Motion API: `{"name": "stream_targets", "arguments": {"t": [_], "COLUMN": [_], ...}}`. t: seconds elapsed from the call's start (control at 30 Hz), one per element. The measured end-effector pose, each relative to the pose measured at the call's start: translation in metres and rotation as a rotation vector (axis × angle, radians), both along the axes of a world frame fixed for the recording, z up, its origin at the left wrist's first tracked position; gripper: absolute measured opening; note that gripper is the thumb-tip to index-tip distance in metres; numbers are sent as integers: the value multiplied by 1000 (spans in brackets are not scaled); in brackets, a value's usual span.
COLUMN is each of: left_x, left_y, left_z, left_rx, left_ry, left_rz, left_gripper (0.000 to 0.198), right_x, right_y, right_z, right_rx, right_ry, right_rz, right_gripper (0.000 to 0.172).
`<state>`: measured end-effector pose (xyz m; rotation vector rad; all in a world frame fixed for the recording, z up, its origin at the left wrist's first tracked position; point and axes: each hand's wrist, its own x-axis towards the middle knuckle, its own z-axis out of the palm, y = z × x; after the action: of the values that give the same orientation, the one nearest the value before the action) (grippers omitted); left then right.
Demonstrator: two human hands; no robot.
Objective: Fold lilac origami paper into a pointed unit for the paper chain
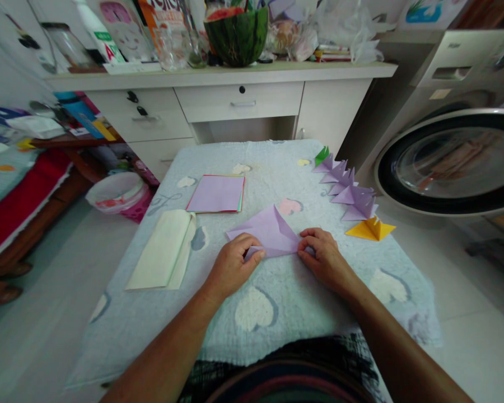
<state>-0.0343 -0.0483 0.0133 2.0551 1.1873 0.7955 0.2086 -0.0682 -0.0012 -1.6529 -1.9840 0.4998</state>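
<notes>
A partly folded sheet of purple origami paper [271, 229] lies on the cloth-covered table in front of me. My left hand [239, 257] is closed on its lower left edge, with thumb and fingers pinching the paper. At the right corner of the sheet, my right hand [321, 252] pinches the paper between thumb and fingertips. Beyond my left hand rests a stack of square coloured paper [216, 193], purple on top. A row of folded purple paper pieces [348, 187] runs along the right side, with a green one [321, 155] at the far end and a yellow one [372, 229] nearest me.
A folded pale green paper [162, 252] lies on the left of the tablecloth [252, 310]. Behind the table stands a white cabinet [239, 101] bearing a cut watermelon [237, 36] and jars. A washing machine [453, 123] is at the right, a pink bin [121, 196] at the left.
</notes>
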Motion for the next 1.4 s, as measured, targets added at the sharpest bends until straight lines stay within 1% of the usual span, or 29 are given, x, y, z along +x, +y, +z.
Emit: {"name": "stream_targets", "arguments": {"t": [0.13,0.3,0.4,0.5,0.77,1.0,1.4], "left_x": [3,5,5,7,9,11,13], "left_y": [0,0,0,0,-1,-2,0], "left_z": [-4,-5,-5,-5,-7,-8,-8], "left_rx": [54,37,14,29,66,91,83], "left_ry": [6,122,218,315,471,502,546], "left_rz": [81,183,201,210,298,296,316], "left_gripper": [5,7,13,18,16,14,14], "right_x": [0,-2,-3,-3,-3,-6,-8], "right_y": [-1,0,0,0,1,2,2], "right_z": [0,-1,-1,-2,-4,-5,-8], "right_rx": [4,16,17,17,26,29,56], "right_ry": [-15,-47,-56,-51,-51,-67,-89], "right_rz": [-2,-14,-22,-34,-37,-66,-82], "right_gripper": [5,6,6,5,7,11,12]}}
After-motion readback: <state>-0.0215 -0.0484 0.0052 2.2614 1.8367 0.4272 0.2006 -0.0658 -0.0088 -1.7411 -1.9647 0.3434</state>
